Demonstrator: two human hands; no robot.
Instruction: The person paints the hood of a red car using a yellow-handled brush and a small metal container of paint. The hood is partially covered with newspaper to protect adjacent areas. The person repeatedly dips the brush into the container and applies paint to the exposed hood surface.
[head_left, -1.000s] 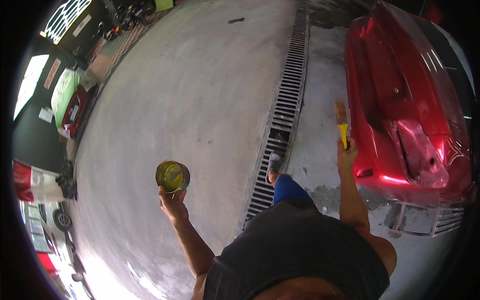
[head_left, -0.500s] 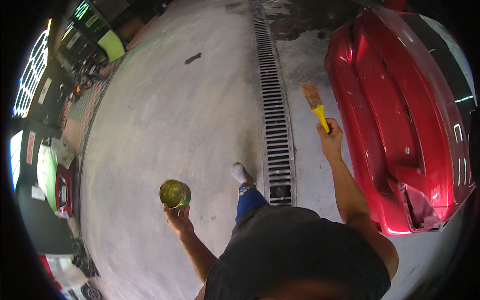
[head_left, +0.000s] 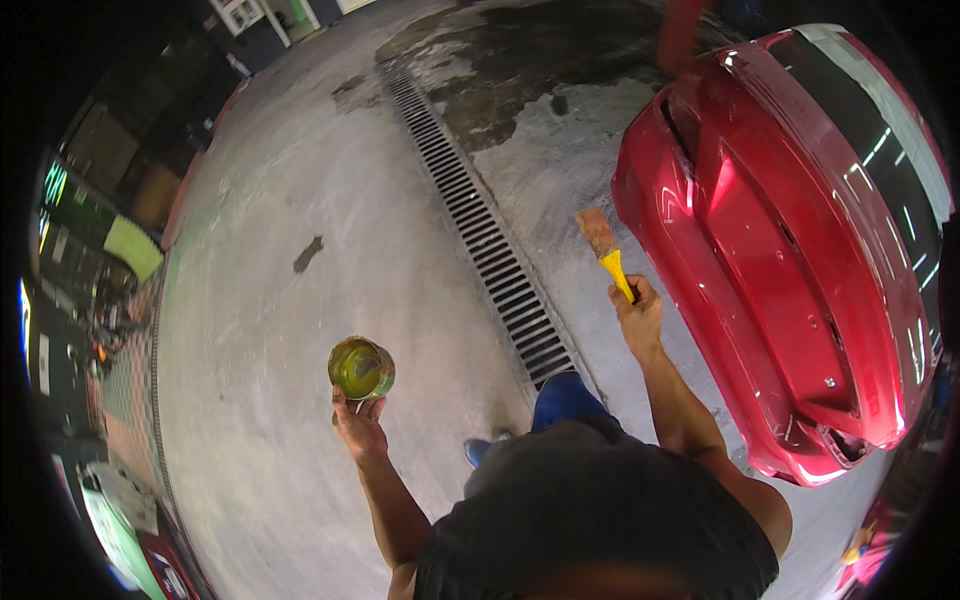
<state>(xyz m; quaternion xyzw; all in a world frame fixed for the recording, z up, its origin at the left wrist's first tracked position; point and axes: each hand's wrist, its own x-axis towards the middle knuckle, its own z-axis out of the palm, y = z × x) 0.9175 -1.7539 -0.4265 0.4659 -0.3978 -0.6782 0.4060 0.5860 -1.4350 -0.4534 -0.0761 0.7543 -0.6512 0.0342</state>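
My left hand (head_left: pixel 360 425) is closed around the lower side of a round tin can (head_left: pixel 362 368). The can's open mouth shows a yellow-green inside with a darker patch at the bottom. In my right hand (head_left: pixel 640 312) is a paintbrush (head_left: pixel 606 246), gripped by its yellow handle with the wide reddish-brown bristle end pointing up and away. The brush is held apart from the can, over the floor beside a red car (head_left: pixel 760 240).
The car's end stands close on my right, with dark glass above it. A slotted floor drain (head_left: pixel 480 230) runs diagonally ahead of me. Dark wet patches (head_left: pixel 500 70) lie at the far end. Another car, partly covered (head_left: pixel 120 520), is at the lower left.
My view has turned to the right and the drain now slants. I have stepped along the floor, with the can and the brush still held in the same hands.
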